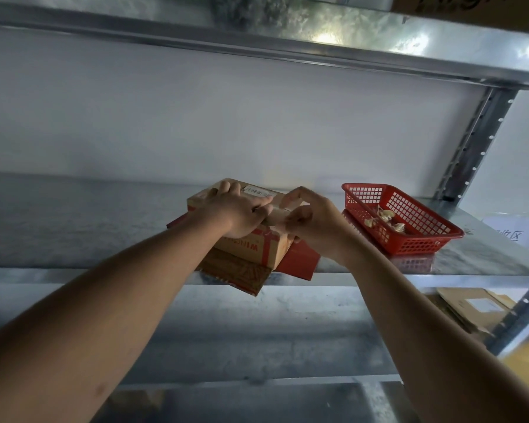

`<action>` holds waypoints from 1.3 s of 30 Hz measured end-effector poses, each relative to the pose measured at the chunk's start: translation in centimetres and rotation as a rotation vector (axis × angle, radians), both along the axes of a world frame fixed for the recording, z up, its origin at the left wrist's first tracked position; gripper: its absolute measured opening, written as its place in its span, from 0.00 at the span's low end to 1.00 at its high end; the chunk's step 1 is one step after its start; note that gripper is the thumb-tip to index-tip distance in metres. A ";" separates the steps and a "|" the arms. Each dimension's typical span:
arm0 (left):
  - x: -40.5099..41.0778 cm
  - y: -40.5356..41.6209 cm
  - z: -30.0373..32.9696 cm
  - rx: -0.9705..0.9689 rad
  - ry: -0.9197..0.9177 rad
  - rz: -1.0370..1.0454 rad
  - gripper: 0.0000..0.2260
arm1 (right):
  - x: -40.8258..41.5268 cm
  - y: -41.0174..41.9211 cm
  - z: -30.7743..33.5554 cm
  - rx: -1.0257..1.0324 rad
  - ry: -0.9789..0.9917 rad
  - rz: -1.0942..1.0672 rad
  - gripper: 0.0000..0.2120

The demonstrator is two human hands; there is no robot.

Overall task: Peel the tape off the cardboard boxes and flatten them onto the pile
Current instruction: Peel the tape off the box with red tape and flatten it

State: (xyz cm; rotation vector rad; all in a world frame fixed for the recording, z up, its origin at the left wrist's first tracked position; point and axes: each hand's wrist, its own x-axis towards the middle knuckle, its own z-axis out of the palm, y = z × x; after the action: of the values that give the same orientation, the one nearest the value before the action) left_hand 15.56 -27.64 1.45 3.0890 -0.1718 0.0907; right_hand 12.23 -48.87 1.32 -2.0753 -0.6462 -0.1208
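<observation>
A small brown cardboard box (257,245) with red print and a white label stands on a pile of flattened cardboard (239,274) on a metal shelf. My left hand (237,212) lies on the box's top with fingers spread flat, pressing it down. My right hand (313,222) is at the box's right top edge, thumb and fingers pinching a strip of clear tape (277,222) that runs along the top seam. The box's right side is hidden behind my right hand.
A red plastic basket (409,239) holding crumpled tape scraps stands to the right on the galvanised shelf (74,227). A red flat piece (301,264) lies under the box. An upright post (474,148) rises at right. Flat cartons (471,309) lie on a lower level.
</observation>
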 end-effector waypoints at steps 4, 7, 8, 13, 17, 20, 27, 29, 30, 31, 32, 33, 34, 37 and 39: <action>0.1 0.0 -0.6 -0.049 0.031 0.000 0.23 | -0.5 0.2 -0.5 -0.042 -0.087 -0.117 0.10; 0.0 0.7 -1.1 -0.163 0.015 -0.075 0.24 | -1.1 0.9 -0.9 -0.122 -0.270 -0.193 0.02; -0.1 1.1 -1.1 -0.186 0.003 -0.121 0.23 | -1.3 1.1 -1.0 -0.134 -0.306 -0.209 0.02; -0.8 3.4 -0.6 -0.242 0.106 -0.240 0.19 | -1.3 1.2 -1.1 -0.149 -0.356 -0.363 0.04; -1.5 3.1 -0.7 -0.151 0.077 -0.260 0.23 | -1.9 1.4 -1.1 -0.108 -0.405 -0.403 0.05; -2.2 2.3 -0.6 -0.084 0.031 -0.233 0.25 | -2.8 1.4 -1.4 -0.091 -0.486 -0.325 0.05; -3.0 -0.1 0.5 0.072 -0.094 -0.245 0.29 | -3.0 0.6 -1.1 -0.259 -0.438 -0.363 0.07; -2.8 -0.5 0.5 0.083 -0.079 -0.235 0.28 | -2.8 0.4 -0.9 -0.303 -0.461 -0.415 0.07; -2.7 -0.5 0.5 0.083 -0.068 -0.238 0.28 | -2.8 0.3 -0.9 -0.326 -0.473 -0.443 0.07; -2.6 -0.5 0.5 0.083 -0.058 -0.243 0.28 | -2.8 0.3 -0.9 -0.352 -0.477 -0.468 0.08; -2.5 -0.4 0.5 0.087 -0.054 -0.247 0.28 | -2.8 0.3 -0.9 -0.368 -0.472 -0.479 0.09; -2.3 -0.4 0.5 0.093 -0.057 -0.248 0.28 | -2.7 0.3 -0.9 -0.362 -0.462 -0.478 0.10; -2.2 -0.4 0.5 0.102 -0.063 -0.247 0.28 | -2.6 0.4 -0.9 -0.342 -0.447 -0.473 0.11; -2.0 -0.7 0.3 0.121 -0.089 -0.234 0.28 | -2.4 0.4 -1.0 -0.274 -0.393 -0.471 0.11; -1.8 -1.0 0.2 0.101 -0.107 -0.204 0.28 | -2.5 0.3 -1.3 -0.270 -0.357 -0.440 0.10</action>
State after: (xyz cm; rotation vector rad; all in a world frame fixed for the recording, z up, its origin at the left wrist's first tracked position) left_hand 13.71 -28.65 1.63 3.1451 -0.5086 0.2474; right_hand 9.77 -48.58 -0.03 -2.4580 -0.4181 -0.7013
